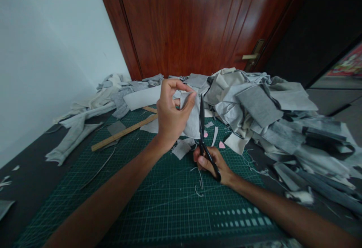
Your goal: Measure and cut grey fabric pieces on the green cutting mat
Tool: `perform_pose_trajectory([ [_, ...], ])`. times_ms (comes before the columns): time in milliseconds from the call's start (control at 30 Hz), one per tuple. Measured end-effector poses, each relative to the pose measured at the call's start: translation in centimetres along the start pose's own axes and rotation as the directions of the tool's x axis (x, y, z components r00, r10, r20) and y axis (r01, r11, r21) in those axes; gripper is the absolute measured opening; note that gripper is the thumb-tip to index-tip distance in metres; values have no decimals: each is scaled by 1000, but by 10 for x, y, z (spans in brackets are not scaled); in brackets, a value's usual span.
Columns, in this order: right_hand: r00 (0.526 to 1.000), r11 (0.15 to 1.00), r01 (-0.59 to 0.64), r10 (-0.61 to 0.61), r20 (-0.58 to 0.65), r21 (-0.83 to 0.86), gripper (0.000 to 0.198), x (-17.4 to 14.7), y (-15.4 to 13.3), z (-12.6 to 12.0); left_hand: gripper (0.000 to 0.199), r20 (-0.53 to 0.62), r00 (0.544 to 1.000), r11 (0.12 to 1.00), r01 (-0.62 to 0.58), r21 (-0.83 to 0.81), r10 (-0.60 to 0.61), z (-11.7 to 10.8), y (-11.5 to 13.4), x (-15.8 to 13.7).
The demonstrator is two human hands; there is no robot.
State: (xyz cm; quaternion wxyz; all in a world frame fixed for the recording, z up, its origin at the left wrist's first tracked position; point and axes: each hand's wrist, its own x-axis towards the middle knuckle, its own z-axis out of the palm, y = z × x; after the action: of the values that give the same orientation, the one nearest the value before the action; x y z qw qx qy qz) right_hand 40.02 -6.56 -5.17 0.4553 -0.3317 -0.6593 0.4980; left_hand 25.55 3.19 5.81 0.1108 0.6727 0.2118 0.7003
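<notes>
My left hand (174, 112) pinches the upper edge of a small light-grey piece of fabric (192, 121) between thumb and fingers, holding it above the cutting mat (152, 206). In my right hand (213, 163) is a pair of black scissors (201, 123), its blades pointing up and away along the fabric's right edge. Whether the blades are parted is hard to make out. Under the hands lie grey fabric scraps (181, 149), pink bits (222, 144) and loose threads (199, 187).
A wooden ruler (121, 133) lies on the mat at the left. Grey and cream fabric pieces (260, 106) are heaped at the right, and more cloth (76, 133) is piled along the wall. A wooden door (183, 25) stands behind the table.
</notes>
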Motion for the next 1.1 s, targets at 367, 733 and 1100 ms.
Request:
perform_pose_trajectory([
  [367,1000,1000,-24,24,-15,-7,45,-1,5,0,31,-11,1000,1000,22,3,-22,0,4,1],
  [733,998,998,-62,62,-20,3,49,1,0,3,32,-22,999,999,32,1,-32,-1,2,2],
  [1100,994,991,-102,106,-37,88,49,2,-3,6,33,-19,998,998,62,4,-61,-2,4,2],
])
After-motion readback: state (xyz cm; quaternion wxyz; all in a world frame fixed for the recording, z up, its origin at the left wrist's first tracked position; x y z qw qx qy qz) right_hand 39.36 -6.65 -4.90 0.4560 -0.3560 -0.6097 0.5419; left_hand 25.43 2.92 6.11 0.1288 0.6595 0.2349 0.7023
